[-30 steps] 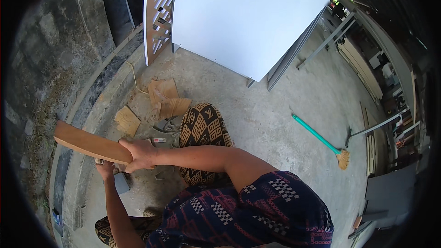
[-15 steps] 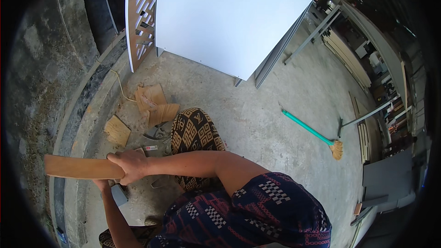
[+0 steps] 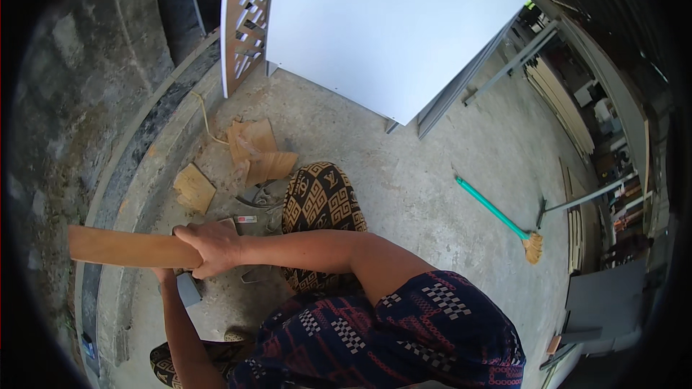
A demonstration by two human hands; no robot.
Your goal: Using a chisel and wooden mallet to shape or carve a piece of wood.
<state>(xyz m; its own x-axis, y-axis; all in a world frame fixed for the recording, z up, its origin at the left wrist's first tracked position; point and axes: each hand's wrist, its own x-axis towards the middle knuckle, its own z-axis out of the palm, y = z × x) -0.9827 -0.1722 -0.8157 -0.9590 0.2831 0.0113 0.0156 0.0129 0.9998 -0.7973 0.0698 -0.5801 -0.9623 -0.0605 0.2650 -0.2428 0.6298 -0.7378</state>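
A long, flat piece of light-brown wood (image 3: 130,246) reaches out to the left in front of me. My right hand (image 3: 210,246) is closed around its near right end, thumb along the top edge. Below that end, my left hand (image 3: 166,274) comes up against the underside of the wood; its fingers are hidden behind the piece. Just beside my left wrist, a grey block-like object (image 3: 189,290) rests on the concrete. A small white-and-red packet (image 3: 246,220) lies beyond my right hand.
Broken wood pieces (image 3: 263,155) and a square wooden offcut (image 3: 194,189) lie ahead on the concrete floor (image 3: 404,194). A large white panel (image 3: 382,29) stands beyond, beside a cut-out lattice panel (image 3: 247,25). A green-handled brush (image 3: 494,209) lies to the right. A raised kerb (image 3: 137,166) curves along the left.
The scene has shifted slightly to the right in view. The wood has tilted a little, showing more of its broad face. Both hands stay at its near end.
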